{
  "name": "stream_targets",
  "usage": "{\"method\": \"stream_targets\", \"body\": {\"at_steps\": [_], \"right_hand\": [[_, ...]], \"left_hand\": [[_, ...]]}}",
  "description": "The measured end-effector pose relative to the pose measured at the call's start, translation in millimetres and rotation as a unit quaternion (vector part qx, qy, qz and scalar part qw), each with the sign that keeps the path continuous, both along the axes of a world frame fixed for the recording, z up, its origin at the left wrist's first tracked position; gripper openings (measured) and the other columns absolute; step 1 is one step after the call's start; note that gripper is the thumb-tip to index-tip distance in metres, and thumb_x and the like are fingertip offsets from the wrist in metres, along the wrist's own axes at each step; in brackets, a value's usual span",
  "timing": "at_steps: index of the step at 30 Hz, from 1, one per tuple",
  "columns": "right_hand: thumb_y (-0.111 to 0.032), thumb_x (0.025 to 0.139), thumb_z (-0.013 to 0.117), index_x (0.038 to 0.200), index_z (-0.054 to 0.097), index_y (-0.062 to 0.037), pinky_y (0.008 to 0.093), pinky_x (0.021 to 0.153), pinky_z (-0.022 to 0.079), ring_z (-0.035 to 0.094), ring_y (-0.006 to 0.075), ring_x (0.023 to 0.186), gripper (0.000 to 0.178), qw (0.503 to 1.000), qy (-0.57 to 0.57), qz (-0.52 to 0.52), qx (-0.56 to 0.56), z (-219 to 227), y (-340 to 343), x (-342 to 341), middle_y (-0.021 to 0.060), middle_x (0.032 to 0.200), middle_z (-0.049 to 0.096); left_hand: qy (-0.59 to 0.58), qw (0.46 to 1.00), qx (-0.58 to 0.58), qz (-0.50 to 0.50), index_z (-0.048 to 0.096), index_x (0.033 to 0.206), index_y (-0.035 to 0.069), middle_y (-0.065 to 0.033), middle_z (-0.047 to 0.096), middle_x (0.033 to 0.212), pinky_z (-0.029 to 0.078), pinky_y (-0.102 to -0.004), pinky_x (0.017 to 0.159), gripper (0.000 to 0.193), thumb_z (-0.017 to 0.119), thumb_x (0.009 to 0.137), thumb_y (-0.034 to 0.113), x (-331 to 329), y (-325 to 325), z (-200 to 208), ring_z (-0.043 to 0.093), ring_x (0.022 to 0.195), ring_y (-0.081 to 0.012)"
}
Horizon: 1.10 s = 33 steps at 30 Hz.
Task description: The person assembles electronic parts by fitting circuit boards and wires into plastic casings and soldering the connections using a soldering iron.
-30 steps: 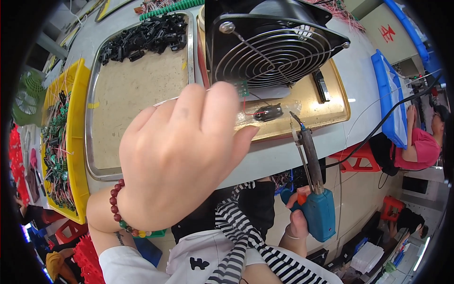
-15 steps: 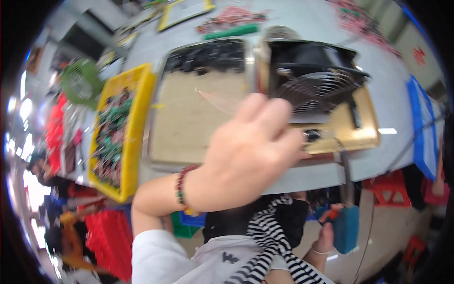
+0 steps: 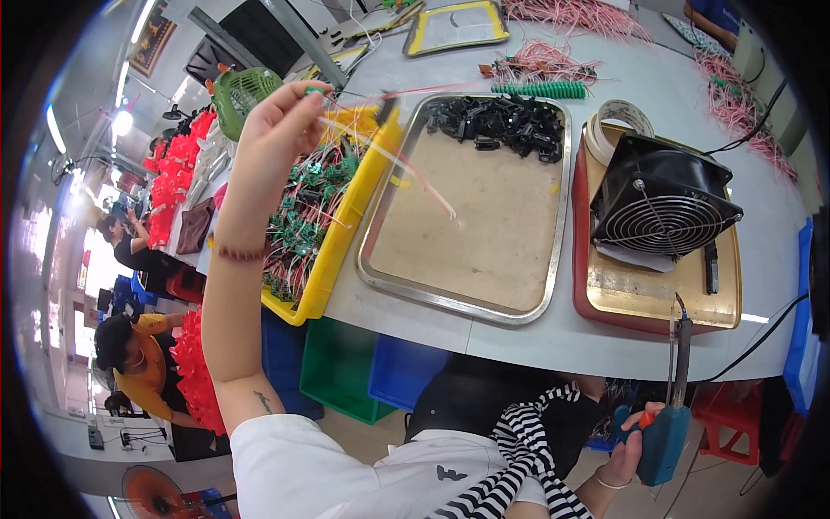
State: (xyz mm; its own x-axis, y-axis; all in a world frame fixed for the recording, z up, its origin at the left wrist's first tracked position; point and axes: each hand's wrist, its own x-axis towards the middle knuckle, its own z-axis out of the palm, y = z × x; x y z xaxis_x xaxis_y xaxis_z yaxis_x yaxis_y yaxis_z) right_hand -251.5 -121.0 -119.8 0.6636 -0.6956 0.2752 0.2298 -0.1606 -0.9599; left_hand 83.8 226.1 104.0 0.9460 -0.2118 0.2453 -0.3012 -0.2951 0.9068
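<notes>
My left hand (image 3: pixel 281 125) is raised over the far end of a yellow bin (image 3: pixel 346 251), its fingers pinching a small green circuit board (image 3: pixel 315 91) with thin red and white wires. A small black part (image 3: pixel 386 110), blurred, appears at these wires, over the bin's rim. Inside the bin lies a heap of green boards with wires (image 3: pixel 311 216). Low on the right, my right hand (image 3: pixel 627 445) grips a teal soldering gun (image 3: pixel 664 441) by its handle. The gun's tip points up beside the front edge of a gold-lined red tin (image 3: pixel 622 304).
A metal-rimmed tray (image 3: pixel 458 251) holds black plastic parts (image 3: pixel 510 125) at its far end. On the tin stand a black fan (image 3: pixel 666 195) and a tape roll (image 3: pixel 621 121). Bundles of pink wires (image 3: pixel 553 62) lie farther back. A green fan (image 3: pixel 244 99) stands left. Other people sit far left.
My left hand has swung left and away, from near the gold-lined tin to above the yellow bin. The view has shifted too. My right hand still grips the soldering gun.
</notes>
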Motion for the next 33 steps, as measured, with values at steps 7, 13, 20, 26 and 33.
{"method": "stream_targets", "body": {"at_steps": [7,13,20,26,33], "right_hand": [[-0.028,0.08,0.067,0.121,0.051,0.0029,0.0254,0.065,0.042,0.052,0.0154,0.074,0.054,1.0,0.009,0.002,0.001,-2,3,-4,0.0129,0.113,0.055],[-0.018,0.079,0.057,0.123,0.05,0.0054,0.0255,0.067,0.041,0.049,0.0145,0.075,0.05,0.999,0.012,0.025,-0.024,0,3,-1,0.014,0.115,0.054],[-0.034,0.081,0.069,0.126,0.042,0.003,0.0268,0.06,0.045,0.055,0.0175,0.071,0.064,0.999,0.022,-0.003,-0.032,1,10,5,0.0173,0.11,0.057],[-0.038,0.081,0.071,0.122,0.044,0.0045,0.0267,0.06,0.045,0.055,0.0171,0.068,0.066,0.997,0.052,-0.004,-0.052,4,6,7,0.0169,0.107,0.057],[-0.038,0.08,0.071,0.12,0.045,0.0038,0.0265,0.06,0.046,0.055,0.0163,0.068,0.063,0.998,0.032,0.0,-0.046,5,6,5,0.0154,0.106,0.056]], "left_hand": [[0.039,0.988,-0.087,0.122,0.057,0.11,0.004,-0.0013,0.063,0.092,0.047,-0.0191,0.065,0.019,0.058,0.096,0.016,133,94,-32,0.057,0.073,-0.0063],[0.081,0.972,-0.008,0.221,0.064,0.099,0.004,-0.0068,0.068,0.079,0.047,-0.0228,0.057,0.016,0.065,0.086,0.014,192,191,-93,0.062,0.066,-0.0128],[0.058,0.822,0.429,0.369,0.073,0.069,0.007,-0.0083,0.07,0.068,0.052,-0.0299,0.069,0.024,0.067,0.072,0.03,145,226,-111,0.067,0.062,-0.0152],[0.146,0.846,0.392,0.331,0.073,0.067,0.006,-0.0082,0.07,0.067,0.053,-0.0335,0.069,0.029,0.066,0.072,0.033,134,212,-97,0.068,0.067,-0.0211],[-0.077,0.775,0.529,0.336,0.072,0.079,0.004,-0.0102,0.07,0.073,0.053,-0.0342,0.061,0.031,0.065,0.079,0.033,136,209,-84,0.067,0.065,-0.0228]]}}
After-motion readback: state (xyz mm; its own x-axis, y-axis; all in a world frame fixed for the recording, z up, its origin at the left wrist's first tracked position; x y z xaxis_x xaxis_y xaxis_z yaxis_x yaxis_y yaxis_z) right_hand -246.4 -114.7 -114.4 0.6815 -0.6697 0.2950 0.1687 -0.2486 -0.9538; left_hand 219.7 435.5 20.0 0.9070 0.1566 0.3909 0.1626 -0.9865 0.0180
